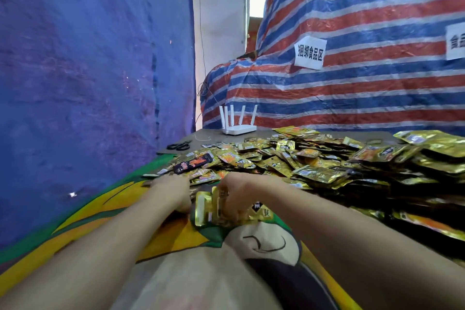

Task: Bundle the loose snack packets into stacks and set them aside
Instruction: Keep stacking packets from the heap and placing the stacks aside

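Note:
A big heap of loose gold snack packets point(314, 158) covers the table from the middle to the right edge. A small stack of gold packets point(208, 209) stands on edge at the heap's near side, on a colourful printed cloth point(105, 214). My right hand point(236, 196) grips this stack from the right, fingers curled over its top. My left hand point(176, 194) lies just left of the stack with its fingers down against the packets; whether it holds any is hidden. One black packet point(192, 162) lies on the heap's left side.
Black scissors point(179, 145) lie at the table's far left corner. A white router point(239, 121) with several antennas stands at the far edge. A blue tarp hangs on the left, and a striped tarp point(352, 45) with paper signs rises behind the table.

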A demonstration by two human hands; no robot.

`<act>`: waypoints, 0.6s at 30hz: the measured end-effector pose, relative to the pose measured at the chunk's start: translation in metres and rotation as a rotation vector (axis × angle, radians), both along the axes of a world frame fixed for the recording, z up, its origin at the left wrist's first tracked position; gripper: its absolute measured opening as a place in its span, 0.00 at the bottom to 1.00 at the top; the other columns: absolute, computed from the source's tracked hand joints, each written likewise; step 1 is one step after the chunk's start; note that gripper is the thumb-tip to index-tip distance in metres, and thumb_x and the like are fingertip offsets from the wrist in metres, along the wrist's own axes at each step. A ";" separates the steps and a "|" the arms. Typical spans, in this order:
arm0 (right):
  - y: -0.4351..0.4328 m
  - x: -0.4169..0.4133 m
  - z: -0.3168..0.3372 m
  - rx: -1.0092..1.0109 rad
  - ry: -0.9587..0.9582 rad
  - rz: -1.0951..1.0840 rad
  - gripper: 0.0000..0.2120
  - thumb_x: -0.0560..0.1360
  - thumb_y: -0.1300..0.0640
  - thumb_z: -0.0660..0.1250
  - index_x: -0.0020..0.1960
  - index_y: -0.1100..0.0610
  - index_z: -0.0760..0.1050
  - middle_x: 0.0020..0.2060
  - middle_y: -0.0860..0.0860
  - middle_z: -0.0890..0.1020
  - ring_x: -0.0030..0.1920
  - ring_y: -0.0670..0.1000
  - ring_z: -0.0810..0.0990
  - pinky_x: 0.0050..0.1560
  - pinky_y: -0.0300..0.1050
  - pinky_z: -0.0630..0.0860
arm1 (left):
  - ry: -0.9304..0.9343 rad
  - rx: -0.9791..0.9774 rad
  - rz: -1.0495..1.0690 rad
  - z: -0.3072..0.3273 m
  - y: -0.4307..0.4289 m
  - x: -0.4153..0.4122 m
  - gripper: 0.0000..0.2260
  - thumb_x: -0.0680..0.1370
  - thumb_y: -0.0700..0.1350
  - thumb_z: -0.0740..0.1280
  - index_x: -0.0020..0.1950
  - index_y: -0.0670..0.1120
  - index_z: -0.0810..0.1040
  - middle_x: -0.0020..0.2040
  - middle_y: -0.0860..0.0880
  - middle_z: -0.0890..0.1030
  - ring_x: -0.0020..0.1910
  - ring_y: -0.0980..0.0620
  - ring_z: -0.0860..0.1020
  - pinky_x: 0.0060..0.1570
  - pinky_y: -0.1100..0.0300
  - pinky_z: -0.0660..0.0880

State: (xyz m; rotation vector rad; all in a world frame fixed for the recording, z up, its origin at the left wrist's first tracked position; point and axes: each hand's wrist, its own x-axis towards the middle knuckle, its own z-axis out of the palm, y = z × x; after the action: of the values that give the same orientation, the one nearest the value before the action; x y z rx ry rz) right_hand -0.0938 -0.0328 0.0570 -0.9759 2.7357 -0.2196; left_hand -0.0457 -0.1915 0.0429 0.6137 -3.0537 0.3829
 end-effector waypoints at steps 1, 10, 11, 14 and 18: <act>0.003 0.002 -0.001 -0.015 0.012 0.004 0.15 0.69 0.63 0.76 0.54 0.57 0.77 0.43 0.53 0.82 0.42 0.53 0.82 0.40 0.47 0.81 | 0.009 -0.029 0.022 -0.002 0.002 -0.001 0.22 0.76 0.50 0.68 0.69 0.49 0.72 0.66 0.45 0.76 0.65 0.45 0.76 0.58 0.51 0.76; 0.069 0.021 -0.011 -0.561 0.090 -0.148 0.09 0.72 0.63 0.66 0.46 0.51 0.81 0.41 0.53 0.85 0.42 0.55 0.84 0.41 0.52 0.83 | 0.448 0.464 0.144 0.010 0.019 0.007 0.19 0.82 0.42 0.60 0.71 0.35 0.63 0.69 0.35 0.73 0.68 0.35 0.72 0.63 0.46 0.71; 0.077 0.025 -0.010 -0.676 0.036 -0.181 0.06 0.72 0.63 0.68 0.42 0.53 0.80 0.38 0.51 0.84 0.39 0.53 0.83 0.40 0.49 0.81 | 0.481 0.539 0.113 0.012 0.026 0.007 0.20 0.83 0.42 0.60 0.71 0.34 0.63 0.69 0.34 0.73 0.68 0.34 0.72 0.62 0.47 0.71; 0.100 0.035 -0.008 -1.016 -0.133 -0.336 0.09 0.71 0.66 0.66 0.36 0.54 0.77 0.30 0.48 0.80 0.33 0.49 0.77 0.32 0.38 0.73 | 0.605 0.806 0.014 0.015 0.059 0.006 0.16 0.82 0.39 0.60 0.68 0.33 0.68 0.65 0.33 0.75 0.64 0.35 0.74 0.57 0.50 0.71; 0.124 0.041 -0.021 -1.380 -0.277 -0.565 0.11 0.73 0.69 0.63 0.38 0.57 0.78 0.32 0.53 0.82 0.36 0.55 0.80 0.35 0.43 0.75 | 0.886 1.343 0.094 0.005 0.113 -0.002 0.18 0.83 0.39 0.56 0.73 0.35 0.64 0.66 0.39 0.74 0.57 0.41 0.74 0.46 0.56 0.66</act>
State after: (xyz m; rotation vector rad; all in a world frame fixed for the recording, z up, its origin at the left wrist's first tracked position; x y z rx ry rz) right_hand -0.0524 0.0913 0.0362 -0.2073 2.2431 -2.2680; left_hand -0.0474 -0.0785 0.0483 0.6108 -1.9958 -1.5618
